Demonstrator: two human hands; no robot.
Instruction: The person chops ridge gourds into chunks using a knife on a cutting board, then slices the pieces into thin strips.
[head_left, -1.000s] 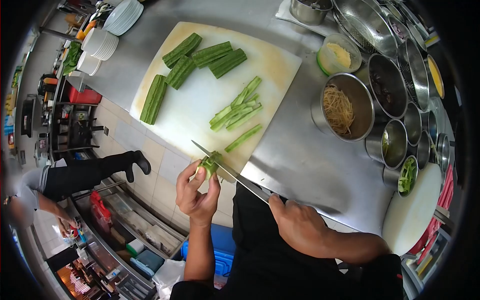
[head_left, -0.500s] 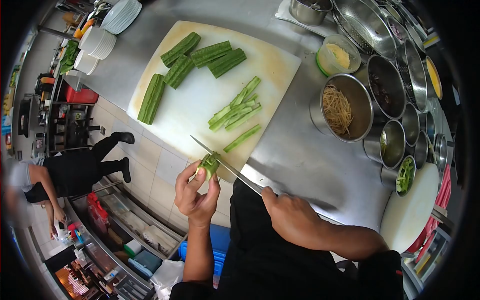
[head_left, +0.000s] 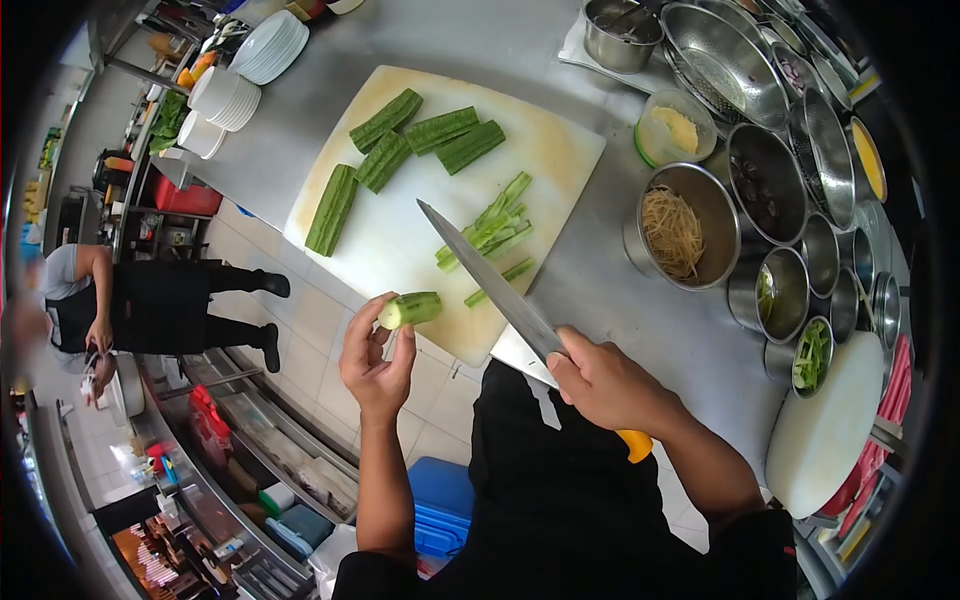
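My left hand point(head_left: 375, 368) pinches a short ridged gourd piece point(head_left: 412, 310) between thumb and fingers, its pale cut end turned toward me, at the board's near edge. In my right hand point(head_left: 622, 388) is a large kitchen knife point(head_left: 488, 278) with a yellow handle end, its blade slanting up and left over the board, apart from the gourd piece. The white cutting board point(head_left: 390, 235) bears several dark green ridged gourd segments point(head_left: 332, 210) toward its far and left sides. Cut green strips point(head_left: 492, 222) lie at its right, partly behind the blade.
Right of the board stand a metal pot of pale shreds point(head_left: 672, 235), a tub of yellowish paste point(head_left: 672, 133) and several metal bowls. Stacked white plates point(head_left: 270, 48) and bowls point(head_left: 225, 98) are far left. Another person point(head_left: 150, 305) stands across the aisle at left.
The knife has come away from the gourd piece, its tip swinging up over the board. My left hand has turned the piece sideways, and the other person's arms and position have shifted.
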